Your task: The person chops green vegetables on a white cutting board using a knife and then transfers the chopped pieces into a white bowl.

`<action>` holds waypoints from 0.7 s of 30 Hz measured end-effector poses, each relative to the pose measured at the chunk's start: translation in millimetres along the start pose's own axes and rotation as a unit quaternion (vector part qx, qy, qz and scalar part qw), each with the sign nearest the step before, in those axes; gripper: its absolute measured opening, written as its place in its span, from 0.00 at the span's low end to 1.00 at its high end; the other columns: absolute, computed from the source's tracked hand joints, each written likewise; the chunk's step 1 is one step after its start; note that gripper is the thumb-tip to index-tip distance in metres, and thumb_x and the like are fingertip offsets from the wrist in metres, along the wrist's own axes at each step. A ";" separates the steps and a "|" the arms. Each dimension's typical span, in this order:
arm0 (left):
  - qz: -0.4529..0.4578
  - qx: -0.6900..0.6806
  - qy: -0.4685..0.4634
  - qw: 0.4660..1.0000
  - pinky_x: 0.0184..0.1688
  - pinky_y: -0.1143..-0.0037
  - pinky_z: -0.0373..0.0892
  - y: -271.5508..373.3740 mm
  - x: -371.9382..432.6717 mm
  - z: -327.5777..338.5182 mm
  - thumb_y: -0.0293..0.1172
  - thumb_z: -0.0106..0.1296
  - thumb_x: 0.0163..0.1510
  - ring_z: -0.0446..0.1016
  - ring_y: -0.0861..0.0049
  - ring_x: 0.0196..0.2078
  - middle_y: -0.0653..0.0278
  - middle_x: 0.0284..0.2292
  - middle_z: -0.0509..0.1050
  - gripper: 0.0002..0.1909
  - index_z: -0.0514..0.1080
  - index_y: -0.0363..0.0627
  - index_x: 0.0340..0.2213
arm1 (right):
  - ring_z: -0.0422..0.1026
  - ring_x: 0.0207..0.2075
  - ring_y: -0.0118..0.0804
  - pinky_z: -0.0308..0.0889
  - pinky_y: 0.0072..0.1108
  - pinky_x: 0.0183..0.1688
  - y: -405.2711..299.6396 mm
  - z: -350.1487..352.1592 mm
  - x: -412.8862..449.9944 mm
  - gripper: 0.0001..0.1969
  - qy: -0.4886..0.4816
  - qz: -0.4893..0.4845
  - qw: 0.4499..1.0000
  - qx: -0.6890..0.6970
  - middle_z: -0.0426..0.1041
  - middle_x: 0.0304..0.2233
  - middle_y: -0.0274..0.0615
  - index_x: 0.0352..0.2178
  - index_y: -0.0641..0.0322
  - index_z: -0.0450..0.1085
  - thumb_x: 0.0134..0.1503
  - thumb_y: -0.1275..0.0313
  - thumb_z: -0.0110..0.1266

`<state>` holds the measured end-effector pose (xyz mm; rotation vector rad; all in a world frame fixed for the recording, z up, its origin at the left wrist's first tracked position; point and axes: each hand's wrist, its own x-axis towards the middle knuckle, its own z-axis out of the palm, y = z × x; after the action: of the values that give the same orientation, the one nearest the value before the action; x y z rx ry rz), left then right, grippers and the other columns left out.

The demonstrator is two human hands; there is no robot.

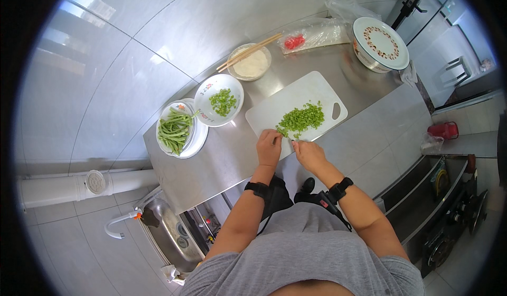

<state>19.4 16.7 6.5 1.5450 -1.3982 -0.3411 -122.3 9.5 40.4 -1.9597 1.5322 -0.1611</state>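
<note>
A white plastic cutting board (273,111) lies on the steel counter, with a pile of chopped scallions (303,117) across its near right part. My left hand (270,147) is at the board's near edge, its curled fingertips touching the pile's lower left end. Just right of it, my right hand (311,155) is closed around what looks like a knife (293,140). Only a small dark bit of that tool shows by the thumb; its blade cannot be made out. Beyond the board, a white flowered bowl (204,97) holds more chopped scallions (223,102).
Green beans (174,131) fill a bowl on stacked plates (200,143) at the left. Chopsticks (249,53) lie across a bowl of pale flour-like powder (251,64). A lidded enamel pot (380,44) stands far right, near a plastic bag (317,32). A sink (174,232) is lower left.
</note>
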 end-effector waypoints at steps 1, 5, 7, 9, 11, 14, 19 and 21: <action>-0.002 -0.003 -0.001 1.000 0.30 0.76 0.67 -0.2 -0.2 0.2 0.19 0.53 0.38 0.71 0.67 0.27 0.59 0.25 0.71 0.03 0.70 0.40 0.19 | 0.69 0.27 0.56 0.64 0.39 0.31 -0.7 0.6 -0.4 0.23 0.000 0.000 1.000 0.000 0.70 0.22 0.54 0.22 0.66 0.69 0.57 0.58 0.35; 0.013 0.008 -0.004 1.000 0.30 0.76 0.68 1.6 0.9 1.0 0.19 0.53 0.38 0.72 0.68 0.28 0.59 0.25 0.72 0.03 0.70 0.39 0.19 | 0.70 0.26 0.56 0.65 0.38 0.31 -3.8 1.1 3.2 0.23 0.005 0.003 1.000 -0.005 0.70 0.22 0.55 0.21 0.67 0.69 0.57 0.59 0.35; 0.013 0.004 -0.003 1.000 0.30 0.76 0.68 -0.5 0.9 0.7 0.19 0.53 0.38 0.72 0.68 0.27 0.60 0.25 0.72 0.03 0.70 0.39 0.19 | 0.70 0.26 0.56 0.65 0.38 0.30 -6.7 0.0 4.6 0.24 0.006 0.001 1.000 -0.006 0.71 0.22 0.54 0.20 0.67 0.69 0.57 0.59 0.35; 0.012 -0.001 -0.001 1.000 0.30 0.76 0.68 -0.4 0.5 1.1 0.19 0.53 0.38 0.72 0.68 0.27 0.60 0.25 0.72 0.03 0.71 0.40 0.19 | 0.71 0.26 0.54 0.66 0.38 0.31 -7.3 -0.3 3.9 0.23 -0.001 -0.001 1.000 -0.022 0.71 0.22 0.55 0.20 0.66 0.70 0.57 0.59 0.35; -0.010 0.001 0.000 1.000 0.30 0.76 0.68 1.5 0.3 1.8 0.19 0.53 0.38 0.72 0.68 0.27 0.60 0.25 0.72 0.03 0.71 0.40 0.19 | 0.71 0.26 0.53 0.66 0.37 0.30 -1.9 0.5 1.7 0.23 0.001 -0.007 0.999 -0.031 0.71 0.21 0.54 0.20 0.66 0.70 0.57 0.59 0.35; -0.004 0.005 0.004 1.000 0.29 0.76 0.68 -2.4 -1.0 2.1 0.19 0.54 0.38 0.72 0.68 0.26 0.61 0.25 0.72 0.03 0.71 0.40 0.19 | 0.71 0.25 0.52 0.66 0.36 0.30 -4.2 0.4 1.6 0.23 0.003 -0.018 0.999 -0.042 0.71 0.21 0.53 0.19 0.65 0.70 0.57 0.60 0.35; -0.004 0.003 0.001 1.000 0.29 0.77 0.68 0.6 0.1 1.2 0.20 0.54 0.38 0.72 0.68 0.26 0.61 0.25 0.72 0.03 0.71 0.40 0.19 | 0.71 0.25 0.51 0.66 0.35 0.29 -2.6 3.0 2.0 0.23 0.011 -0.013 0.998 -0.056 0.71 0.21 0.52 0.19 0.65 0.69 0.57 0.59 0.36; -0.001 0.008 0.003 1.000 0.29 0.77 0.68 0.1 0.2 0.8 0.20 0.54 0.38 0.72 0.68 0.26 0.61 0.25 0.72 0.03 0.71 0.40 0.19 | 0.71 0.25 0.51 0.66 0.35 0.29 1.8 2.9 -1.6 0.22 0.011 -0.021 0.997 -0.070 0.71 0.21 0.52 0.19 0.64 0.69 0.57 0.59 0.36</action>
<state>18.8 16.2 6.2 1.5589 -1.3977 -0.3269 -123.0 12.0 37.6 -2.1077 1.5531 -0.0942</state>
